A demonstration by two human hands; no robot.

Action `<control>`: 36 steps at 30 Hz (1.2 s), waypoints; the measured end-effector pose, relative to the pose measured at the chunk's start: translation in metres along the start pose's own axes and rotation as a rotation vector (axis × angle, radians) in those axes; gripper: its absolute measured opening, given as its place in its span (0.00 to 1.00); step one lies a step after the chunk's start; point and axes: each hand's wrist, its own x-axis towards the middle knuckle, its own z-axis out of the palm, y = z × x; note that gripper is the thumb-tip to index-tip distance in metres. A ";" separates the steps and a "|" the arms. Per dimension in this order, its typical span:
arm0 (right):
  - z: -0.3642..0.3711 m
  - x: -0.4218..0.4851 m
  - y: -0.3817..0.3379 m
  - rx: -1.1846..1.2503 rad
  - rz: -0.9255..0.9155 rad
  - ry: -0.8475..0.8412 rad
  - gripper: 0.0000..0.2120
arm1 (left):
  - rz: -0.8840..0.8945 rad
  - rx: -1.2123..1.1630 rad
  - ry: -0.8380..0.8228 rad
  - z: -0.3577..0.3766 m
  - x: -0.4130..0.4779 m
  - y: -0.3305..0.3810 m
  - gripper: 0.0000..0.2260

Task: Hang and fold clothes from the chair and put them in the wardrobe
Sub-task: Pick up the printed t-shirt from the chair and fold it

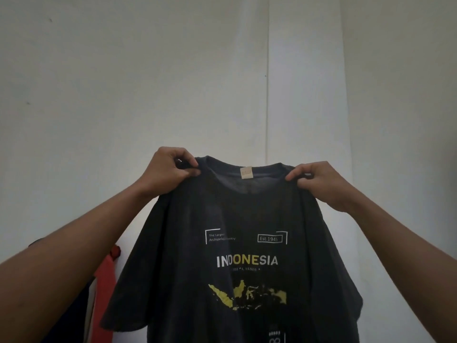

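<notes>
- Step in hand, as I judge it: holding the T-shirt (237, 219) up and spread, ready for a hanger or a fold.
- My left hand (170, 173) pinches the shoulder fabric just left of the collar (222, 162), thumb and curled fingers clamped together on the cloth.
- My right hand (319, 184) pinches the opposite shoulder just right of the collar, fingers clamped on the cloth in the same way.
- The T-shirt hangs in the air from these two pinches, in front of a pale wall (123, 82). Its hem falls below the collar and out of view.
- To do this well: hold both pinches level with the collar, so that the body hangs straight and the sleeves drop evenly.
- Pull the shoulders gently apart to flatten the slack that sags below the collar.
- Grip at the shoulder seams, not the collar rib, as the rib could stretch.
- Appearance: dark charcoal knit, soft and limp, with short, wide sleeves.
- A small tan neck label (246, 172) sits inside the collar, at its centre.
- Below the collar the word INDONESIA (247, 261) is printed in white and yellow, with a yellow map (247, 295) under it.
- A red garment (106, 280) hangs well below and left of the collar.
</notes>
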 end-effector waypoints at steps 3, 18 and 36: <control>0.004 -0.002 -0.005 0.117 0.005 -0.031 0.06 | -0.067 -0.004 -0.087 -0.005 0.002 0.001 0.07; -0.012 -0.015 -0.017 -0.213 0.128 -0.294 0.17 | -0.215 0.205 -0.385 -0.018 0.000 -0.003 0.17; 0.031 -0.025 -0.046 -0.011 0.626 -0.090 0.10 | -0.593 0.034 -0.346 0.050 -0.013 0.008 0.06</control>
